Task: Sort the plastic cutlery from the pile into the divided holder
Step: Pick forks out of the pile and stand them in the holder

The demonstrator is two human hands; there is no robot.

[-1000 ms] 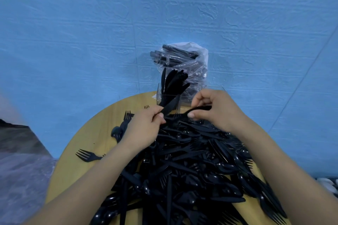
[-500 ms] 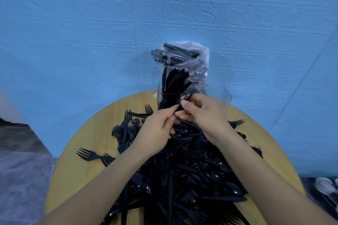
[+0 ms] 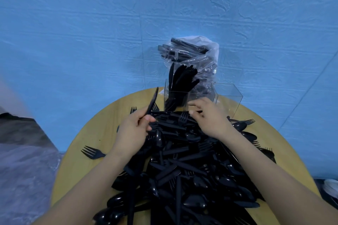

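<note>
A big pile of black plastic cutlery (image 3: pixel 184 166) covers the middle of a round wooden table (image 3: pixel 95 133). Behind it stands a clear divided holder (image 3: pixel 228 95); its left compartment holds several upright black knives (image 3: pixel 181 80). My left hand (image 3: pixel 133 129) grips a black knife (image 3: pixel 153 102), raised and tilted up just left of the holder. My right hand (image 3: pixel 208 117) is at the pile's far edge in front of the holder, its fingertips pinching a thin black piece whose kind I cannot tell.
A clear plastic bag (image 3: pixel 193 56) of more black cutlery leans against the blue wall behind the holder. Loose forks (image 3: pixel 92 152) lie on the table's left and right. The table edge drops to a grey floor on the left.
My left hand has pulled away from the right hand and lifted a knife up to the left. My right hand stays at the pile's far edge near the holder.
</note>
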